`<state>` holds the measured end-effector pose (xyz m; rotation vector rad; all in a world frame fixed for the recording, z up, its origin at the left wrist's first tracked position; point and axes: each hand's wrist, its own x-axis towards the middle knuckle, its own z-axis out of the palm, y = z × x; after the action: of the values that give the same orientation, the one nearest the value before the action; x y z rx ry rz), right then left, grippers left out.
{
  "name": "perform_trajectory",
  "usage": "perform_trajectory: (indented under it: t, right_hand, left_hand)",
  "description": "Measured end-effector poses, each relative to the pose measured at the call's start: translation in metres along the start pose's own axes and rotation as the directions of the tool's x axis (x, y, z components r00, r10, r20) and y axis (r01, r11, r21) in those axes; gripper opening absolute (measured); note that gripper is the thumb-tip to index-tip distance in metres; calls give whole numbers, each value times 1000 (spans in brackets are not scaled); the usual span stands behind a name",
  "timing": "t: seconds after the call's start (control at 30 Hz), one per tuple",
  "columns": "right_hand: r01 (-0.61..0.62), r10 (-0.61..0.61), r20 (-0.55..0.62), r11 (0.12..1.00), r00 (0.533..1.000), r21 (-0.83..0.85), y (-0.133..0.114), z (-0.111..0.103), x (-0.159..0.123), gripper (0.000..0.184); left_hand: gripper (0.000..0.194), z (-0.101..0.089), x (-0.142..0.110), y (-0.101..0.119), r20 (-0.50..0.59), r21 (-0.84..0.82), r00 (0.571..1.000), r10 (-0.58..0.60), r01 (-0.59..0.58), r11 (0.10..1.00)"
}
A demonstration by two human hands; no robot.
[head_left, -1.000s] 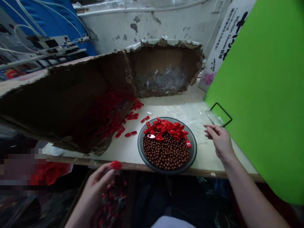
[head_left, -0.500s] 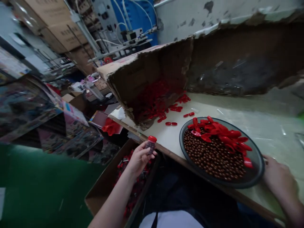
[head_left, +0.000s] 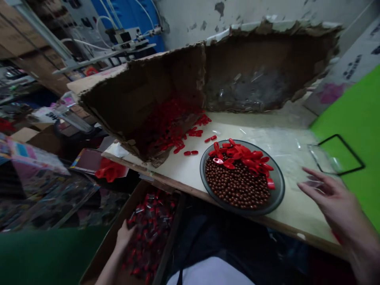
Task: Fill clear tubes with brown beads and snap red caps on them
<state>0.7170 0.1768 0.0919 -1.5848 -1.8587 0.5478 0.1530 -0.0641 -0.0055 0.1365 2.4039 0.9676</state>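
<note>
l hand (head_left: pixel 126 234) in btl box (head_left: pixel 130 209) | r hand (head_left: pixel 328 192) over tbl (head_left: pixel 299 213) (fingers (head_left: pixel 311 193) apart)

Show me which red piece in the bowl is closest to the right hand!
The lowest red piece, toward the right side of the bowl. The other red pieces sit higher in the picture, farther from the right hand.

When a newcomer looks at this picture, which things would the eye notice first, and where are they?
Probably first the bowl of brown balls topped with red pieces, at the front edge of the table. Next might come the bright green panel at the right and the torn cardboard behind the bowl. Lower left, a carton holds many red-topped items.
</note>
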Motion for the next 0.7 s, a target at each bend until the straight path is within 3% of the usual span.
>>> perform_trajectory:
  t: [0.03,0.1,0.17,0.27,0.33,0.4,0.47,0.53,0.6,0.7]
  right_hand:
    - [-28,28,10,998,1000,53,-19,-2,-1,47]
    - [19,-32,122,994,992,107,-53,-3,0,39]
    - [119,-128,226,992,966,50,-76,3,6,36]
    - [301,-242,330,943,912,-142,-91,21,17,24]
    - [415,-274,425,864,863,-286,-95,35,24,18]
    - [508,-261,515,749,816,-425,-101,50,29,22]
    - [569,-231,574,633,786,-525,-109,65,31,25]
    - [624,-227,622,559,749,-546,-119,77,31,28]
    - [660,-248,655,551,713,-510,-125,86,31,29]
    - [658,-289,657,623,696,-423,-126,94,35,28]
  left_hand:
    - [33,0,0,2,-9,34,1000,27,-27,999]
    - [32,9,-9,20,-9,64,985,170,-169,984]
    - [34,30,-30,54,9,7,914,406,-406,914]
    - [38,73,-84,117,14,-144,702,712,-703,696]
    - [35,104,-127,153,79,-210,516,853,-828,520]
    - [34,133,-165,178,235,-246,301,924,-901,357]
    - [38,157,-193,190,371,-188,157,915,-953,240]
    - [39,173,-207,194,455,-85,105,884,-983,160]
    - [35,183,-210,193,488,1,109,866,-992,125]
    - [30,186,-207,190,496,48,125,859,-992,116]
